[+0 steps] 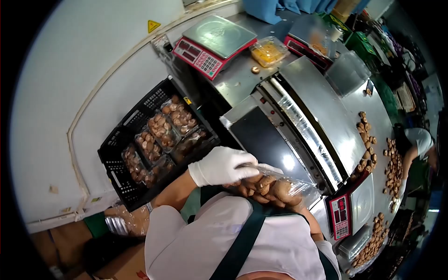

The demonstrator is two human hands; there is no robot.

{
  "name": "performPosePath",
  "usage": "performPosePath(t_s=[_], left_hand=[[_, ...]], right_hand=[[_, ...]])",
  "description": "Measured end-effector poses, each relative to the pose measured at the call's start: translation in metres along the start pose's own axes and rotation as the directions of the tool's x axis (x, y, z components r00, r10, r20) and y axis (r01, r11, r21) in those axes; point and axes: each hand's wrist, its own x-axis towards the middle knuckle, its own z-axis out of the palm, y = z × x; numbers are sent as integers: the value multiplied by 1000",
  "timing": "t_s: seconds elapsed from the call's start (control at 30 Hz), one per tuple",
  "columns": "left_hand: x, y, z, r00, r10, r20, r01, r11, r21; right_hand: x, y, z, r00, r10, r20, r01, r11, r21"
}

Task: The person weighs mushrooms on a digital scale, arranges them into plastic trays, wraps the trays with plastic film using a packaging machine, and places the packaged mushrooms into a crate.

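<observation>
In front of my chest is a pack of brown mushrooms (275,191) under clear plastic film, tilted. My left hand (221,166), in a white glove, has its fingers closed on the film at the pack's left end. Only a bit of white glove shows at the far edge of the pack, apparently from my right hand (269,168), which is otherwise hidden by the pack. My right forearm runs under the pack's right end. Just beyond it stands a wrapping machine (266,140) with a dark flat plate and a long roller.
Left of me, a black crate (116,154) holds several wrapped mushroom packs. Red scales (219,37) stand at the back, another scale (340,217) at right. Loose mushrooms (368,144) and stacked clear trays (357,240) lie on the table. A co-worker's arm (410,161) reaches in at far right.
</observation>
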Motion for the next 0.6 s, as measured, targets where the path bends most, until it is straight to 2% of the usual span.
performPosePath(t_s=[0.03, 0.1, 0.13, 0.17, 0.23, 0.27, 0.3, 0.37, 0.43, 0.5, 0.57, 0.6], left_hand=[[-6, 2, 4, 999, 49, -18, -42, 958, 283], [-15, -3, 12, 996, -13, -85, 38, 953, 301], [-17, -8, 12, 993, -26, -116, 54, 969, 241], [-20, -15, 12, 988, -39, -147, 65, 981, 182], [-34, -48, 14, 960, -99, -263, 90, 995, -45], [-45, -64, 14, 898, -313, -309, 234, 935, -266], [-58, -83, 14, 802, -514, -303, 338, 810, -480], [-94, -136, 6, 531, -757, -381, 376, 613, -695], [-138, -174, -11, 305, -872, -382, 246, 460, -853], [-175, -238, -1, -123, -815, -566, 45, 565, -824], [-225, -287, 0, -366, -800, -476, 70, 486, -871], [-250, -311, 2, -487, -767, -417, 133, 407, -904]], right_hand=[[3, 20, -21, 1000, 17, 6, -17, 1000, -1], [6, 103, -107, 923, -156, 351, 50, 955, 294], [18, 172, -173, 887, -239, 394, 141, 955, 261], [20, 143, -137, 963, -172, 210, 154, 983, 96], [30, 91, -65, 989, -86, -118, 56, 971, -232], [36, 64, -37, 972, -55, -227, -28, 937, -348], [38, 53, -23, 957, -37, -288, -91, 905, -417], [41, 44, -18, 952, -4, -306, -150, 866, -477], [39, 42, -20, 943, -14, -331, -163, 849, -503], [35, 41, -23, 940, -15, -340, -170, 843, -509], [32, 40, -24, 935, -22, -354, -176, 838, -516], [31, 39, -23, 932, -23, -362, -182, 833, -523]])
